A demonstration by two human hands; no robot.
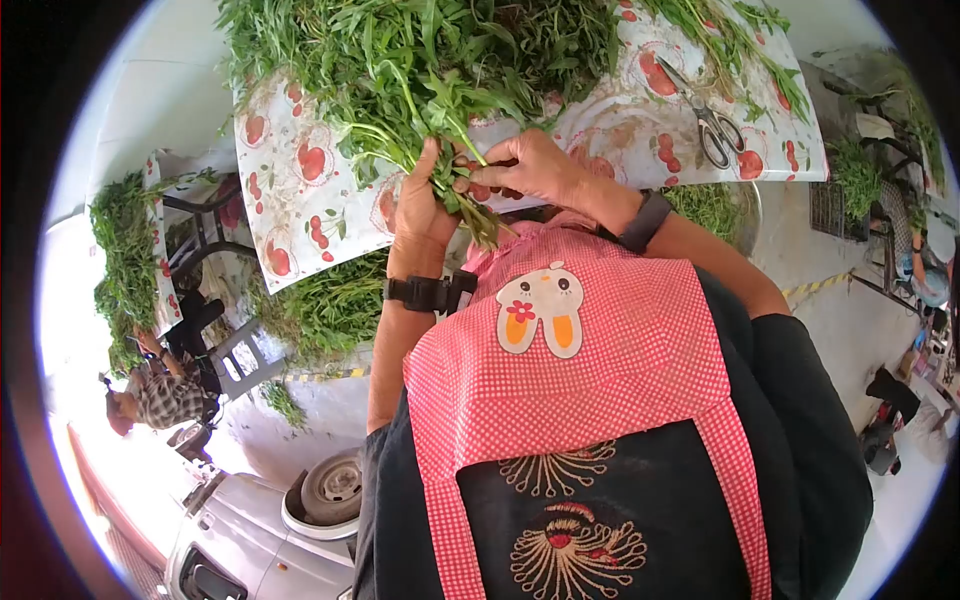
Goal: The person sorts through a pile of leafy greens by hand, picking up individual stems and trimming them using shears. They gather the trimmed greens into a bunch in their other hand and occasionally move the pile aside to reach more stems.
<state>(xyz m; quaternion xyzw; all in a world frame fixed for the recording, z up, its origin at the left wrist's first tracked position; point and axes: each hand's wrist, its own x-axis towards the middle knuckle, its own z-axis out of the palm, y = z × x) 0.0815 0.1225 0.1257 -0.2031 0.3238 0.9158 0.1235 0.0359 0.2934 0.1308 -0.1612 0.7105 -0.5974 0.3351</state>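
My left hand (424, 208) is closed around a small bunch of leafy green stems (432, 110), the cut ends pointing down toward my apron. Close beside it, my right hand (530, 172) pinches a green stem at the bunch's right side; its fingertips are partly hidden. Behind both hands, a big heap of the same greens (310, 50) covers the far part of the table. Open-bladed scissors (699, 106) with dark handles lie on the tablecloth to the right of my right hand.
The tablecloth (285, 215) has a red fruit print and dirt smears. More greens (335, 310) are piled below the table's left edge, and others (705, 208) sit below its right side. At left, a person in a checked shirt (170, 400) is at another table. A silver vehicle (255, 545) stands lower left.
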